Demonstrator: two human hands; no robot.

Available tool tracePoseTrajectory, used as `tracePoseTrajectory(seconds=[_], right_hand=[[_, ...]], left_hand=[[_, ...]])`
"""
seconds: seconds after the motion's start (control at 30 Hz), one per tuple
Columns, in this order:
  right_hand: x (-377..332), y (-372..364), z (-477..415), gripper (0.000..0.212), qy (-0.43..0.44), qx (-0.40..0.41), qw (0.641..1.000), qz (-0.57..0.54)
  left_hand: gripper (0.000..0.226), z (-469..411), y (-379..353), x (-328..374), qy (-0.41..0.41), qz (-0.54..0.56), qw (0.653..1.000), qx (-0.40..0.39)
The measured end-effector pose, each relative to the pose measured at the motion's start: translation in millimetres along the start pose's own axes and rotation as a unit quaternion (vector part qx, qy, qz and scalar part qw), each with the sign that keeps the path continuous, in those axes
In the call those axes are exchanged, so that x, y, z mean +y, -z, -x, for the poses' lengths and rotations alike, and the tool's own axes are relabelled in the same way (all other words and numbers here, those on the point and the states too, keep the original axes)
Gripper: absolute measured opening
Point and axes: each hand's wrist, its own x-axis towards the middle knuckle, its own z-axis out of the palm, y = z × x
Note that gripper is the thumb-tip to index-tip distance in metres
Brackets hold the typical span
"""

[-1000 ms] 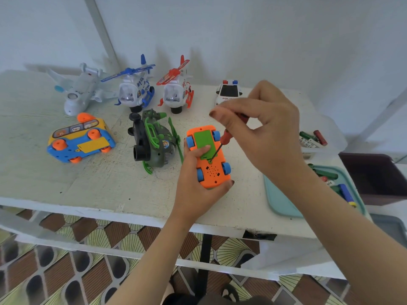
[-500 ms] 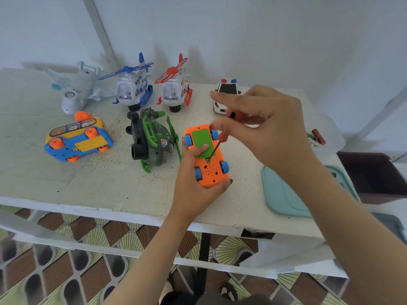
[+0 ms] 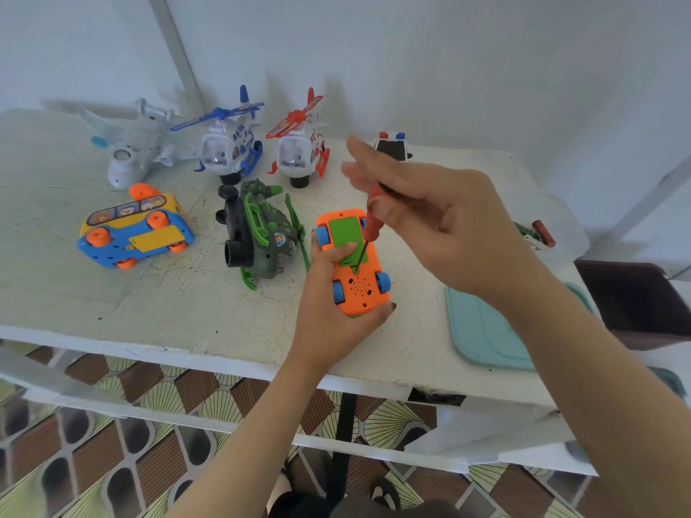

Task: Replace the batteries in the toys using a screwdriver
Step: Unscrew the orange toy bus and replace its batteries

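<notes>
My left hand grips an orange toy car turned belly up, with blue wheels and a green battery cover; the thumb presses on the cover. My right hand pinches a red-handled screwdriver, fingers partly spread and blurred. The screwdriver's thin shaft runs down to a screw at the near end of the green cover.
On the white table stand a grey plane, a blue helicopter, a red helicopter, a police car, an upturned yellow-blue bus and a green helicopter. A teal tray, loose batteries and a dark bin lie right.
My right hand's fingers have shifted on the screwdriver handle and spread out, as in a turning motion. The car and my left hand stay put.
</notes>
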Motion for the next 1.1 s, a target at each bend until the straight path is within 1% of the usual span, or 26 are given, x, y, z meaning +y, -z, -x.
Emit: tracePoseTrajectory(seconds=[0.1, 0.23, 0.27, 0.3, 0.37, 0.43, 0.5, 0.6, 0.73, 0.8, 0.87, 0.9, 1.0, 1.07, 1.1], right_hand=[[0, 2, -6, 0.043, 0.001, 0.043, 0.998, 0.039], [6, 7, -14, 0.031, 0.011, 0.107, 0.98, 0.166], [8, 6, -15, 0.033, 0.015, 0.11, 0.976, 0.189], [9, 5, -14, 0.038, 0.01, 0.106, 0.976, 0.19], [9, 5, -13, 0.041, -0.014, 0.072, 0.992, 0.099], [5, 9, -10, 0.043, -0.022, 0.021, 0.999, 0.015], [2, 9, -8, 0.045, -0.017, -0.029, 0.999, -0.025], [0, 8, -6, 0.044, -0.002, -0.053, 0.997, -0.064], [-6, 6, -8, 0.034, 0.005, -0.014, 1.0, 0.003], [-8, 5, -9, 0.027, 0.002, 0.026, 0.999, 0.042], [-10, 3, -10, 0.022, 0.006, 0.068, 0.991, 0.115], [-11, 3, -10, 0.026, 0.0, 0.081, 0.983, 0.163], [-9, 0, -8, 0.052, -0.042, 0.109, 0.957, 0.265], [-9, -2, -8, 0.057, -0.05, 0.11, 0.942, 0.314], [-8, -2, -7, 0.056, -0.05, 0.099, 0.941, 0.319]], left_hand=[[0.068, 0, 0, -2, 0.007, 0.007, 1.0, -0.002], [0.067, 0, 1, -2, 0.002, 0.015, 1.0, -0.007], [0.067, 0, 1, -2, 0.0, 0.014, 1.0, -0.008], [0.067, 1, 1, -2, 0.001, 0.014, 1.0, -0.007], [0.067, 1, 0, -1, 0.005, 0.017, 1.0, -0.006], [0.067, 1, 0, -1, 0.006, 0.017, 1.0, -0.007], [0.067, 0, 0, -1, 0.005, 0.015, 1.0, -0.006], [0.068, 0, -1, 0, 0.004, 0.012, 1.0, -0.006], [0.068, 1, -1, 1, 0.007, 0.003, 1.0, -0.004], [0.068, 1, 0, 1, 0.008, 0.004, 1.0, -0.003], [0.068, 2, 0, 1, 0.009, 0.009, 1.0, -0.003], [0.067, 2, 0, 1, 0.01, 0.011, 1.0, -0.003], [0.066, 2, 0, 2, 0.009, 0.019, 1.0, -0.001], [0.067, 1, 0, 2, 0.006, 0.016, 1.0, -0.002], [0.069, 1, -1, 3, 0.005, 0.012, 1.0, -0.001]])
